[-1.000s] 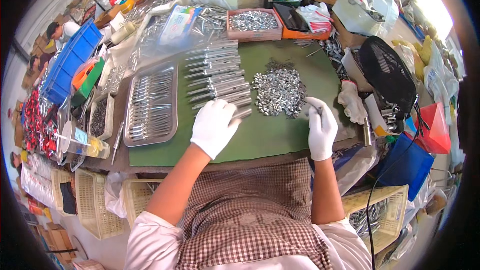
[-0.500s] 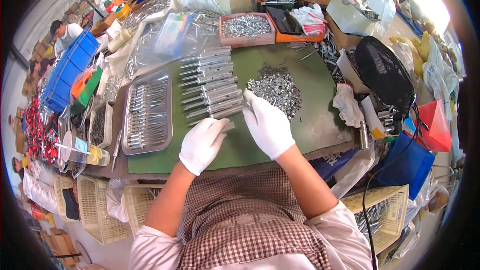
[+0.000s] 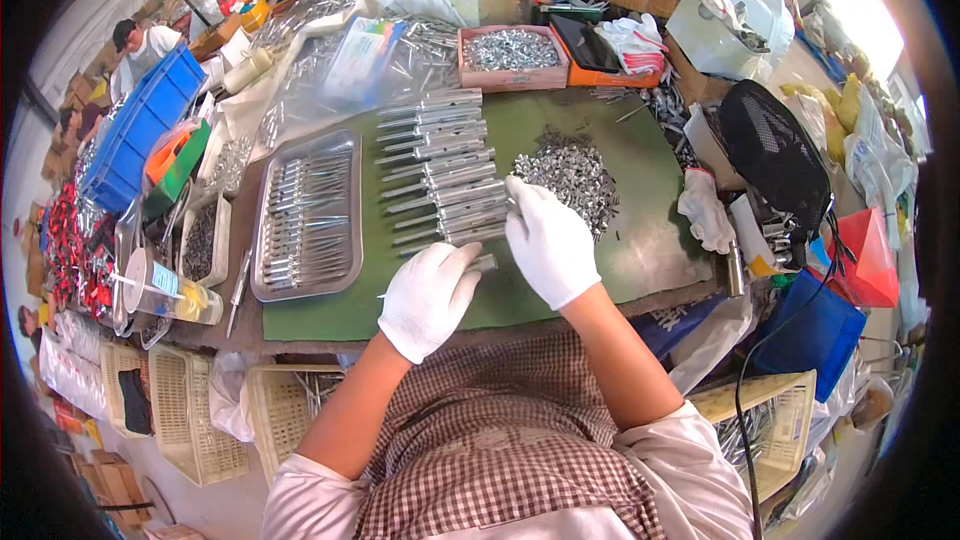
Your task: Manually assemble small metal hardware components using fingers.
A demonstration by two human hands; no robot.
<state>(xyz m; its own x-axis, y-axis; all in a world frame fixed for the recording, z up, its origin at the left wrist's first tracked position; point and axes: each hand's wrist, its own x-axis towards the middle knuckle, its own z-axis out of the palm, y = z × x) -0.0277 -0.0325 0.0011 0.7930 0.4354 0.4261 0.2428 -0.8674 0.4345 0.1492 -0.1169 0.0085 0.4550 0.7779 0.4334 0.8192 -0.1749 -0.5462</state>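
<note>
My white-gloved left hand is closed around a slim metal tool, whose thick silver end sticks out to the right past the fingertips. A thin tip shows at the hand's other side. My right hand, also gloved, has its thumb and forefinger pinched together between the tool row and the heap; whatever it pinches is too small to name. Ahead lies a row of similar metal tools, thick ends to the right, thin shafts to the left. A heap of small shiny metal pieces lies beyond the right hand.
A green mat covers the bench. To its left stands a metal tray of similar tools. A pink box of small metal parts sits at the back. A crumpled glove and black mesh lie right.
The whole view has shifted slightly, so the bench appears farther right. My left hand still grips the tool, with more of its thick end showing. The right hand keeps its pinch beside the row.
</note>
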